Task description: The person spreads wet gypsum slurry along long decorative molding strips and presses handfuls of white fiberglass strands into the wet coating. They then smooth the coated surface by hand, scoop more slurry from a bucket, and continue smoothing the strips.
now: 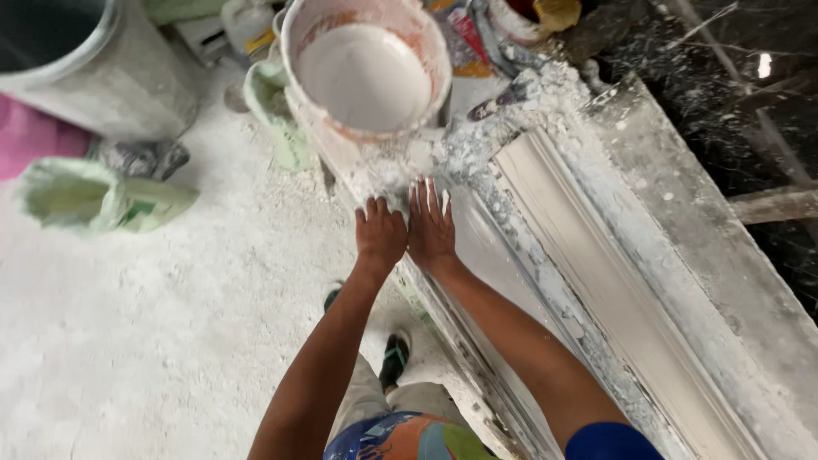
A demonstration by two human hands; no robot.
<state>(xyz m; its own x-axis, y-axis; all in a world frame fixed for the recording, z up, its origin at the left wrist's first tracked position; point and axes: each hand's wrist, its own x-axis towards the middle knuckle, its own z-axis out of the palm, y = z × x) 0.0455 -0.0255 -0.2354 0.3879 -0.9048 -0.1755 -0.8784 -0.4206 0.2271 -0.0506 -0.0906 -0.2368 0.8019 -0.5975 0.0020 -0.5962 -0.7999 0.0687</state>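
Two flat hands, left hand (380, 236) and right hand (431, 228), fingers spread, holding nothing, below plaster-filled bucket (366, 72).

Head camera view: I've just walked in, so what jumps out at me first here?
Two bare hands, the left hand and the right hand, press side by side on the near end of a long plaster-caked moulding bench. Just beyond them stands a bucket of smooth pale wet mix, its rim stained orange. White dust coats the floor, where a green sack lies open to the left.
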